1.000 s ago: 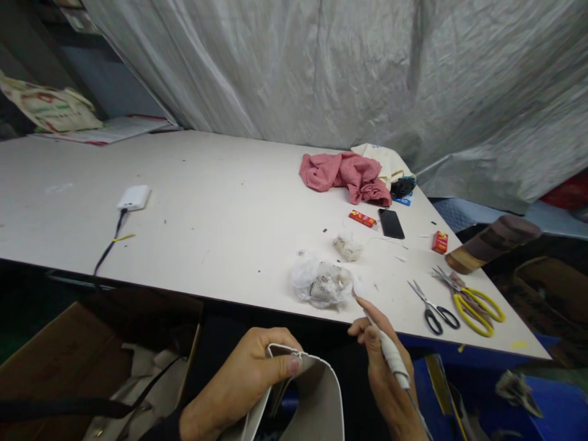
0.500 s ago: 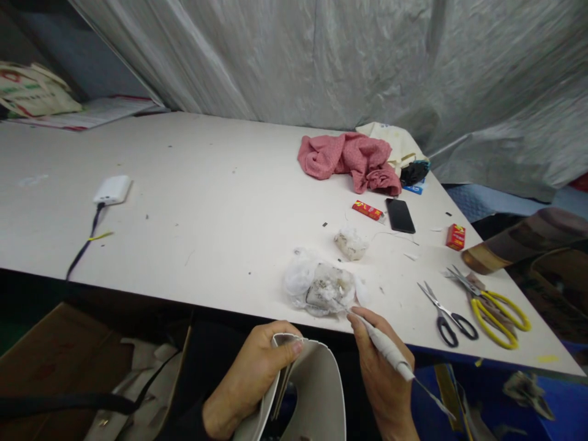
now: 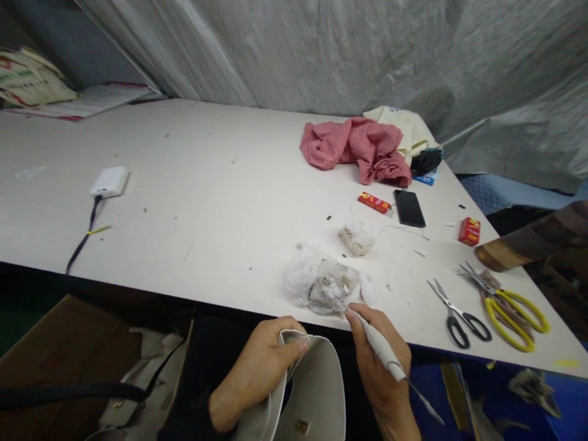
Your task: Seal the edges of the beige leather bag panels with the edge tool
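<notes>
My left hand (image 3: pixel 269 364) pinches the upper rim of a curved cream bag (image 3: pixel 324 380), thumb inside and fingers outside. Down inside the bag shows a small gold-coloured metal fitting (image 3: pixel 302 427). In my right hand (image 3: pixel 379 361) is a slim, pen-like tool wrapped in white (image 3: pixel 379 344), with a thin rod trailing from its rear end. Its front tip reaches a stained whitish block (image 3: pixel 331 286) that lies on crumpled clear plastic (image 3: pixel 301 275) by the table's near edge. Behind that sits a smaller whitish lump (image 3: pixel 357 239).
On the white table (image 3: pixel 220 202) are black-handled scissors (image 3: pixel 459 318), yellow-handled scissors (image 3: pixel 512 309), a phone (image 3: pixel 409 208), red boxes (image 3: pixel 469 231), pink cloth (image 3: pixel 353 147) and a white device (image 3: pixel 110 182) with a cable. Below left stands a cardboard box (image 3: pixel 68 349) holding cream pieces.
The tool's tip has come onto the stained block as my right hand shifted slightly left and up. The bag has tilted a little, bringing its metal fitting into view. The camera view has shifted slightly.
</notes>
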Demonstrator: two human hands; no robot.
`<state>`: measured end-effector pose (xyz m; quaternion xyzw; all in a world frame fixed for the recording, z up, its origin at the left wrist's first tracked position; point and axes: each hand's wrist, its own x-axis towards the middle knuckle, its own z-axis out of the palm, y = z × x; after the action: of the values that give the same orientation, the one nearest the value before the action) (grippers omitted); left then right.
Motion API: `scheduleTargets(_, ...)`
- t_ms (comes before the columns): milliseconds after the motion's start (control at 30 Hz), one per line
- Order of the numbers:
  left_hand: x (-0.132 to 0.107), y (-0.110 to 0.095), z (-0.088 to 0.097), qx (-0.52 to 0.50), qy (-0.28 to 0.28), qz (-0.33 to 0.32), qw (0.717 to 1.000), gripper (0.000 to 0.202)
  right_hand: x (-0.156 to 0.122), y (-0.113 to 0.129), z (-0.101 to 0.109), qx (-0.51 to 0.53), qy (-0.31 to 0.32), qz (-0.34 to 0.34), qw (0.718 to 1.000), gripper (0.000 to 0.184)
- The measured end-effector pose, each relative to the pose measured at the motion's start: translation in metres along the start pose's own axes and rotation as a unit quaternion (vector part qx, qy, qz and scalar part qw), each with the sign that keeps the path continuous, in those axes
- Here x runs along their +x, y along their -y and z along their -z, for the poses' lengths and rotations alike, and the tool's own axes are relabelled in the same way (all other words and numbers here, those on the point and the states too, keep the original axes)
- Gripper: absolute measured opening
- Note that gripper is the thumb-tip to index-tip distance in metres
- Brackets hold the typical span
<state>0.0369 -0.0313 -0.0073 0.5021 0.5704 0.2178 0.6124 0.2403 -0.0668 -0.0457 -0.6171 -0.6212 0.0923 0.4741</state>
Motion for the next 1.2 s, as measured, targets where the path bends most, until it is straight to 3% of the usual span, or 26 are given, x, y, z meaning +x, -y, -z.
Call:
scheduleTargets(133, 0.000, 0.001, -0.001, -0.013, 0.005, 0.004, 1.000, 0.013, 0.001, -0.001, -0.002, -0.004, -0.003, -0.007, 1.000, 0.014)
scheduleTargets(267, -0.001, 0.001, 0.001, 0.000, 0.023, 0.002, 1.000, 0.013, 0.002, -0.001, 0.001, 0.036, 0.003, -0.066, 0.997, 0.017)
scheduleTargets(400, -0.002, 0.001, 0.002, 0.015, 0.036, 0.009, 0.999, 0.016, -0.001, 0.007, 0.008, 0.074, -0.038, -0.116, 0.990, 0.018)
scheduleTargets(600, -0.004, 0.003, -0.001, 0.001, 0.059, 0.022, 0.998, 0.021, -0.014, 0.020, 0.008, 0.215, 0.082, -0.185, 0.956, 0.030)
scheduleTargets(733, -0.007, 0.001, -0.002, 0.014, 0.073, 0.020, 0.997, 0.022, -0.020, 0.021, 0.003, 0.246, 0.117, -0.214, 0.938, 0.032)
scheduleTargets(1200, -0.014, 0.003, -0.002, -0.043, 0.102, 0.014, 0.994, 0.024, 0.001, 0.017, 0.010, 0.240, 0.233, -0.180, 0.925, 0.047)
